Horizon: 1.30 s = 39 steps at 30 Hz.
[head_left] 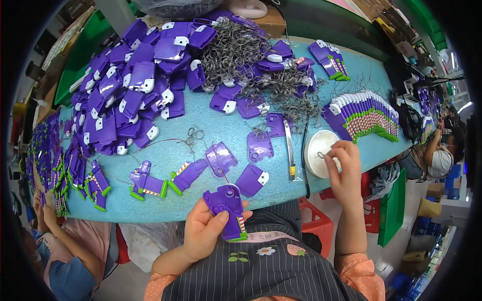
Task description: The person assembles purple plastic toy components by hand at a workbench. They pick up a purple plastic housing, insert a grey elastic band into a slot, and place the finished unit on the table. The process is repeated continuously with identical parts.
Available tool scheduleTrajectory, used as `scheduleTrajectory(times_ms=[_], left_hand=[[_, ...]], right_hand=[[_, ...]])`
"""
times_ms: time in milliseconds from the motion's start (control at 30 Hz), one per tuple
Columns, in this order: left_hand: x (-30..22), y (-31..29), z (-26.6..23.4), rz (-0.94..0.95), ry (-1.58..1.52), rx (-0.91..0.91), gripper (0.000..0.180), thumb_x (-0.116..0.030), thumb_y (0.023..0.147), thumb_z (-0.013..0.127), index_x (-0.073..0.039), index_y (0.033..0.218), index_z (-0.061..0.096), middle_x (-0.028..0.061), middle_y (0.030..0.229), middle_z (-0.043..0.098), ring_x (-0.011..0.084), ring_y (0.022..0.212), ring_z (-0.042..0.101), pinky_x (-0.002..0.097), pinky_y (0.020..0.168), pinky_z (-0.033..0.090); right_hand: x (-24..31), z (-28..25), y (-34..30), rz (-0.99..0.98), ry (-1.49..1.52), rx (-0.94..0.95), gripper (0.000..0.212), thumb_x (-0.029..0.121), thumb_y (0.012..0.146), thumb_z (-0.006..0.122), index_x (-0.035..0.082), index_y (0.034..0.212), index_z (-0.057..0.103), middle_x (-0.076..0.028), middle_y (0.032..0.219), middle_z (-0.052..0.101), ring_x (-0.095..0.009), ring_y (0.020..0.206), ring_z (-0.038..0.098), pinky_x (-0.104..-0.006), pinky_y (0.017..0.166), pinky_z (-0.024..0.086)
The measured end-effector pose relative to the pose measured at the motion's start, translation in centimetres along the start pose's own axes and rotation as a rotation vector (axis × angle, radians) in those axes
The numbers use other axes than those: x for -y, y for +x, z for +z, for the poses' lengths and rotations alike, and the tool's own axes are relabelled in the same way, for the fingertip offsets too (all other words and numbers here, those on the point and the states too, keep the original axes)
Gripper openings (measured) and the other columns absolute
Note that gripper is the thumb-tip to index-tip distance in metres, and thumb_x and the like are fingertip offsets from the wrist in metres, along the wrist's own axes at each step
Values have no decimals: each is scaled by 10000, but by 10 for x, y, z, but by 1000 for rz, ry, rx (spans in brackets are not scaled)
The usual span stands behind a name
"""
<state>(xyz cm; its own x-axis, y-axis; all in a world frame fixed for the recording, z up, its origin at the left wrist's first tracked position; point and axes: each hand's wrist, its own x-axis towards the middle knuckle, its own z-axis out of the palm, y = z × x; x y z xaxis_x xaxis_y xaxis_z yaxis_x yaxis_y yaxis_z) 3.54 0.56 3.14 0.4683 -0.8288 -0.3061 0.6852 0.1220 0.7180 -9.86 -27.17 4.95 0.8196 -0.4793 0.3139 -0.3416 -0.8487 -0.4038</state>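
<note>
While one blue table (196, 125) is stretching across the view, one large heap of purple shells (120, 95), too many to count, is covering its left side. One heap of grey wire springs (231, 50), also too many to count, is lying alongside. One fanned row of purple pieces (361, 118) is curving at the right, too tightly packed to count. One white dish (316, 163) and one slim metal tool (289, 145) are lying nearer.

The left hand (208, 233) is holding one purple case (223, 199) by the table's near edge, thumb across its front, fingers wrapping behind. The right hand (344, 173) is bending in over the dish, thumb and forefinger narrow, pinching one grey spring (320, 155) above it.

Another person's hand (48, 215) is showing at the far left. One white-cornered shell (252, 179) is lying just beyond the case. A black cord (305, 145) is running between the tool and the dish; the right hand is covering part of the dish's rim.
</note>
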Motion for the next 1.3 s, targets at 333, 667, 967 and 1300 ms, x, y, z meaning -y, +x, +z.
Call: scheduleTrajectory(times_ms=[333,667,967,1300], left_hand=[[0,-1,20,-17,-25,67,341,18,932,368,34,1270,340,189,1222,495,252,1117,529,407,984,424],[2,-20,39,93,131,103,356,-3,938,389,49,1288,345,131,1206,522,159,1069,546,276,904,433],[14,-40,41,34,459,215,333,-12,937,390,53,1262,359,148,1111,581,178,1035,576,284,848,472],[17,-59,41,-94,572,464,254,-80,907,500,1,1145,460,163,1048,630,157,941,609,282,786,479]], right_hand=[[54,-11,-13,347,932,-120,13,-4,829,527,4,820,531,-75,937,533,-112,826,464,-229,736,367],[107,20,-38,264,1466,411,65,38,924,467,-17,958,476,-139,1077,530,-143,892,542,-285,786,463],[95,3,-62,376,1492,455,100,20,890,538,-4,947,460,-67,933,546,-85,790,533,-226,690,451],[71,-7,-29,290,1378,1264,175,142,819,678,33,847,545,26,704,548,-32,611,501,-184,527,394]])
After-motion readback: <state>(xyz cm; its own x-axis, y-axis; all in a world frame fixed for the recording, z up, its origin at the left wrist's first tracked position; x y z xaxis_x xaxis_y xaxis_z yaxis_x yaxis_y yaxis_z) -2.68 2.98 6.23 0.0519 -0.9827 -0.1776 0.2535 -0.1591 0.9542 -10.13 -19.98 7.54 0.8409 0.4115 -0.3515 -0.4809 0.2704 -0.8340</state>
